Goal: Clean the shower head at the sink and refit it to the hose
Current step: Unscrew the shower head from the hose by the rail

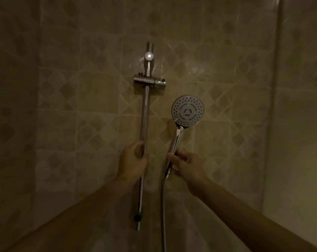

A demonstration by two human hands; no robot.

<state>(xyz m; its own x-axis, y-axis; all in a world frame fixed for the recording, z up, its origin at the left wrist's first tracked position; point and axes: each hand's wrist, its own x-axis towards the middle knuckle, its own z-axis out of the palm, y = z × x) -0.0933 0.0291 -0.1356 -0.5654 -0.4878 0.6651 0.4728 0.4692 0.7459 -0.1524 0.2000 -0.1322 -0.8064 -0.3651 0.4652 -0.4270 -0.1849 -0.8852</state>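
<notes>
A chrome shower head (187, 111) with a round grey spray face points toward me, right of centre. My right hand (186, 165) grips the lower end of its handle, where the metal hose (163, 211) joins and hangs straight down. A vertical chrome slide rail (144, 124) is fixed to the tiled wall. My left hand (134, 160) is wrapped around the rail at mid-height. The rail's sliding holder bracket (149, 81) sits high up with nothing in it.
Beige patterned tiles (81, 106) cover the wall behind. A wall corner (274, 106) runs vertically on the right. A small black stop (137, 217) sits near the rail's bottom end. The light is dim.
</notes>
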